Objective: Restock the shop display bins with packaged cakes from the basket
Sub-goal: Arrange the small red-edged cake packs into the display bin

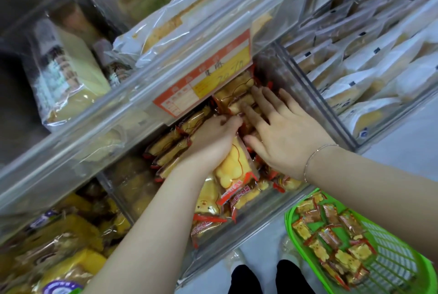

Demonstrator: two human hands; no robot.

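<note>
Yellow bear-shaped packaged cakes (pixel 233 163), red-edged wrappers, heaped in clear display bin (pixel 305 94) around both hands. More lying loose in green basket (pixel 393 255), well right of the grip.

A price tag (pixel 203 74) in orange-red and yellow hangs on the front edge of the upper clear bin (pixel 166 73). On its yellow field stand handwritten marks: two characters too blurred to read, and below them figures that look like "70" and "79", though the strokes are unsure. The small printed rows on the tag's orange part are too fine to read. The red seals of the packaged cakes (pixel 237 168) carry printed characters, also unreadable. A purple round label (pixel 62 287) near the bottom left corner is blurred.
</note>
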